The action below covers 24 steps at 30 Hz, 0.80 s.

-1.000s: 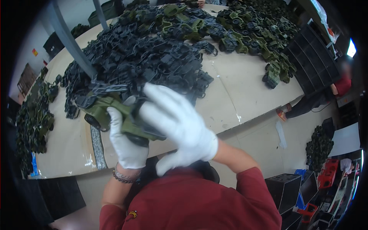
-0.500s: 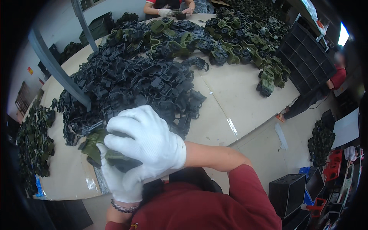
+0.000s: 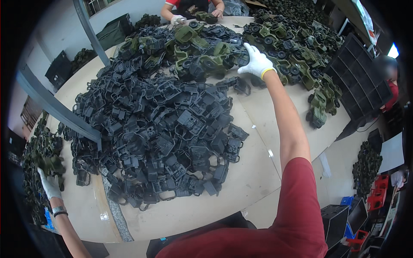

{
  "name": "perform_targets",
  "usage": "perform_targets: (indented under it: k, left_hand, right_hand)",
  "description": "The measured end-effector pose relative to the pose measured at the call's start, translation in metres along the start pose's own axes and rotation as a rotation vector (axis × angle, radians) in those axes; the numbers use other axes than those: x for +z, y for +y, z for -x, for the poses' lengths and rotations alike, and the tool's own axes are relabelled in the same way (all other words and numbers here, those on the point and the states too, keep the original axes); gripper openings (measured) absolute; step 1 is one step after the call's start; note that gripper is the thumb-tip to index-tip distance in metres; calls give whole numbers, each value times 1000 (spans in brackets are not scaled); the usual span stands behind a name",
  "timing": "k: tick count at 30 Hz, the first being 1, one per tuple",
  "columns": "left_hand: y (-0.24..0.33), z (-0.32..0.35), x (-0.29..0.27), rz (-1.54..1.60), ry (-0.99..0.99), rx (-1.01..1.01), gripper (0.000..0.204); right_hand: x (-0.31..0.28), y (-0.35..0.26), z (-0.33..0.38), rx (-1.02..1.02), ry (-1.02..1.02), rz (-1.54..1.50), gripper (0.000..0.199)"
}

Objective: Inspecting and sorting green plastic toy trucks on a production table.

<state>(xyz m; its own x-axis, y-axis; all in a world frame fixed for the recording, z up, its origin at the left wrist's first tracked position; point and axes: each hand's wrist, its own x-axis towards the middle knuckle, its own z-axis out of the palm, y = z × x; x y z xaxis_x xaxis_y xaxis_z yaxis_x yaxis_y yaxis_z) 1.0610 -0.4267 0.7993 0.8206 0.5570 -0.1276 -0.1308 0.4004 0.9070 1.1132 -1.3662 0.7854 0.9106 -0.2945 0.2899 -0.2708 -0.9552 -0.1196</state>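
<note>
My left hand (image 3: pixel 50 185), in a white glove, is at the left edge of the table. Its visible fingers are stretched along a green toy jeep (image 3: pixel 52 165) on the left pile; whether it still touches the jeep is hard to see. My right hand (image 3: pixel 257 63), also gloved, reaches far across the table. Its thumb and fingers are spread beside the dark end of a green toy jeep (image 3: pixel 221 58), with nothing visibly gripped. Between my arms lies a broad heap of black plastic toy frames (image 3: pixel 163 129).
A grey metal post (image 3: pixel 60 107) rises at the left of the heap. More green toy jeeps (image 3: pixel 297 60) are piled at the far right, beside a black crate (image 3: pixel 359 77) on its side. Across the table, a co-worker's gloved hand (image 3: pixel 177 19) is near another toy.
My hands have parted from the green toy held close to me. The left went to the left pile, the right out to the far jeeps. The toy no longer lies between them.
</note>
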Motion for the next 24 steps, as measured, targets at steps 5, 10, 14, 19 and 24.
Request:
perform_targets:
  k: [5,10,14,19,24]
  left_hand:
    - [-14,-4,-55,-515,143,295,59]
    - [-87,121,52,-482,35,362,53]
    - [-90,207,90,-520,-171,491,48]
    - [-98,308,152,-577,-503,577,43]
    - [-102,363,230,-535,-991,431,45]
  right_hand:
    - [9,-29,10,-88,156,65,87]
    - [0,7,48,-109,259,13,85]
    - [-41,5,98,-45,305,-101,81]
    - [-93,36,154,-28,406,-339,79]
    - [-159,9,221,-277,227,-514,88]
